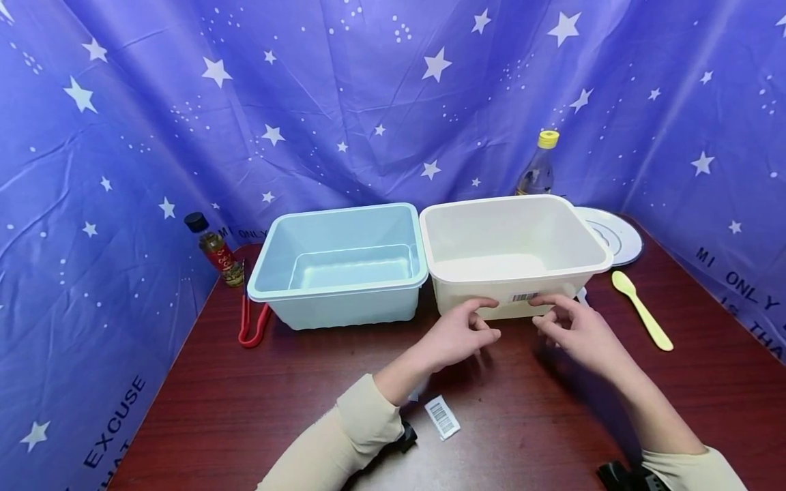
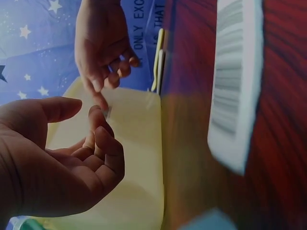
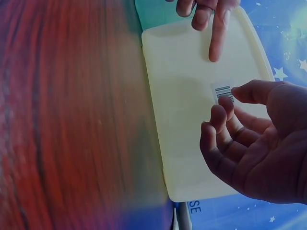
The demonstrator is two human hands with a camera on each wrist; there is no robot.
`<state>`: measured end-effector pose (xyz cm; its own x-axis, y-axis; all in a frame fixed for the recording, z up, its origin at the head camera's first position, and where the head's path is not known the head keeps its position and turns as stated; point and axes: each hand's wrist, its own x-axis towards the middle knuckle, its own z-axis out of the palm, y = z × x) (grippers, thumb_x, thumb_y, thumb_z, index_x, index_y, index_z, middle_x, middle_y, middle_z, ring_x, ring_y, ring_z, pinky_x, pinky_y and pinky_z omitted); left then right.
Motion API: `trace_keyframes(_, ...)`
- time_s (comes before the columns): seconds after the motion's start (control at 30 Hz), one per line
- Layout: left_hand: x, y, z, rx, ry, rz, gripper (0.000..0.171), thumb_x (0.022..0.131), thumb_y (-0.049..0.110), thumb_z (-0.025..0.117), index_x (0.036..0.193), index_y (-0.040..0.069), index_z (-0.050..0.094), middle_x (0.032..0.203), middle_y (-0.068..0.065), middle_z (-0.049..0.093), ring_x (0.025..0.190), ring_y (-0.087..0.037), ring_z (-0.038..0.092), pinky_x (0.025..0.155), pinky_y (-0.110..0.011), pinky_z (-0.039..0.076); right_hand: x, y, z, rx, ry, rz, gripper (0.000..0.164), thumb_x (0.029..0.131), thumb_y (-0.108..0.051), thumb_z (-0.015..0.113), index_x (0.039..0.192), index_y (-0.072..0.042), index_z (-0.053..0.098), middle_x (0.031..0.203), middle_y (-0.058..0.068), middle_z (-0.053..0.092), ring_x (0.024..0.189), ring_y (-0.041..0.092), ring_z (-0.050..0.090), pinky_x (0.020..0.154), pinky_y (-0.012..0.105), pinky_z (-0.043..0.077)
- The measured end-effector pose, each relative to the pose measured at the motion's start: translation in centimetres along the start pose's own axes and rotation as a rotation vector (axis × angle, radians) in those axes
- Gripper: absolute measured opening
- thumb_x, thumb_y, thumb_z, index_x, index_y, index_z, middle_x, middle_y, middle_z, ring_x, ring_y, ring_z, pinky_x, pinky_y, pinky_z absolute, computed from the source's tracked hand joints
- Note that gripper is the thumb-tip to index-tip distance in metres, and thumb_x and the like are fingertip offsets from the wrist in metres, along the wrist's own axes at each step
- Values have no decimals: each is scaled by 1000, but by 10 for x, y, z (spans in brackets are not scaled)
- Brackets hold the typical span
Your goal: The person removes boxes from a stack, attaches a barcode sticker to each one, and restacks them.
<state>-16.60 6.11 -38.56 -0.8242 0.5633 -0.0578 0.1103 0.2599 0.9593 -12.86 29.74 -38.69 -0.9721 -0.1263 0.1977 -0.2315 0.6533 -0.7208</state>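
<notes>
Where the surface [image 1: 276, 423] comes nearest the person, a white barcode slip [image 1: 442, 417] lies aslant, for no reason that I can make out. Beyond it both arms reach out, and each grip is released: the left hand [image 1: 457, 334] has its index finger stretched forward and the others loosely bent around nothing, and the right hand [image 1: 580, 334] mirrors it. They face one another at the white tub [image 1: 445, 290], either side of a small barcode sticker [image 1: 523, 297] on its near wall. I'd judge they are held so to bring the fingertips in close there from both sides; whether one actually touches the sticker, I cannot tell. The tub itself rests upright on the surface, its long side towards the person, presumably so both hands get at it equally. Just left of it stands a light blue tub [image 1: 350, 310], turned the same way, so the pair looks deliberately lined up. A pale yellow spoon [image 1: 645, 317] lies to the right and a red-handled tool [image 1: 262, 324] to the left, likely at the flanks to give the tubs the middle. Farther back come a dark-capped bottle [image 1: 220, 256] on the left, a white plate [image 1: 617, 235] partly behind the white tub, a yellow-capped bottle [image 1: 539, 170], then starry cloth [image 1: 344, 82].
</notes>
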Motion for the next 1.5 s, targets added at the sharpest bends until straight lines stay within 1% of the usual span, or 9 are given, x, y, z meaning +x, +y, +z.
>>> trace_keyframes(0.13, -6, -4, -15, 26, 16, 1, 45, 94, 12, 69, 137, 10, 57, 82, -10, 69, 67, -38, 63, 54, -23, 45, 1, -3, 4, 30, -21, -3, 27, 98, -10, 66, 122, 1, 62, 76, 5, 64, 61, 15, 59, 57, 28, 49)
trace_keyframes(0.27, -13, -6, -28, 27, 25, 9, 40, 94, 11, 69, 133, 7, 59, 82, -11, 68, 69, -39, 63, 57, -24, 46, 2, -7, 11, 63, -54, -30, 24, 98, -8, 66, 119, 2, 63, 75, 3, 63, 61, 13, 58, 57, 28, 49)
trace_keyframes(0.43, -24, -9, -41, 43, 31, 15, 33, 94, 9, 68, 127, 3, 64, 82, -12, 68, 67, -38, 63, 57, -24, 46, 4, -15, 20, 45, -109, -48, 20, 97, -10, 68, 116, -2, 65, 75, 1, 62, 61, 10, 57, 59, 28, 47)
trace_keyframes(0.63, -37, -15, -53, 97, 10, -4, 24, 95, 9, 67, 117, 3, 68, 90, -22, 69, 71, -37, 64, 57, -24, 47, 8, -26, 33, -15, -150, -139, 17, 95, -11, 71, 111, -7, 69, 74, -9, 61, 63, 6, 56, 63, 26, 46)
trace_keyframes(0.83, -51, -19, -65, 139, -5, -27, 22, 94, 11, 69, 115, 2, 68, 87, -15, 69, 72, -33, 65, 61, -30, 51, 13, -35, 49, -28, -225, -209, 18, 93, -13, 72, 111, -10, 69, 76, -13, 58, 69, 4, 55, 66, 26, 46)
trace_keyframes(0.97, -60, -22, -71, 125, -17, -28, 19, 94, 9, 68, 110, -1, 68, 89, -20, 68, 73, -39, 64, 67, -42, 55, 16, -42, 59, -8, -281, -238, 17, 93, -14, 72, 110, -11, 69, 77, -13, 59, 70, 4, 56, 66, 26, 47)
trace_keyframes(1.1, -68, -26, -78, 118, -28, -29, 16, 94, 7, 68, 107, -3, 69, 88, -21, 68, 73, -42, 65, 69, -44, 56, 18, -48, 68, 23, -337, -266, 16, 93, -14, 73, 109, -10, 68, 76, -14, 60, 68, 5, 57, 66, 26, 48)
trace_keyframes(1.33, -75, -30, -90, 167, -39, -29, 15, 94, 9, 70, 105, -1, 71, 79, -2, 65, 66, -17, 61, 67, -37, 55, 19, -61, 85, 106, -480, -331, 18, 88, -12, 78, 103, -13, 68, 79, -11, 60, 71, 6, 59, 64, 25, 50)
trace_keyframes(1.5, -77, -30, -94, 157, -66, -33, 16, 94, 10, 70, 104, -2, 70, 81, -3, 67, 69, -24, 64, 69, -41, 56, 14, -66, 94, 49, -587, -421, 27, 82, -17, 84, 104, -19, 69, 89, -9, 58, 78, 7, 56, 67, 24, 49)
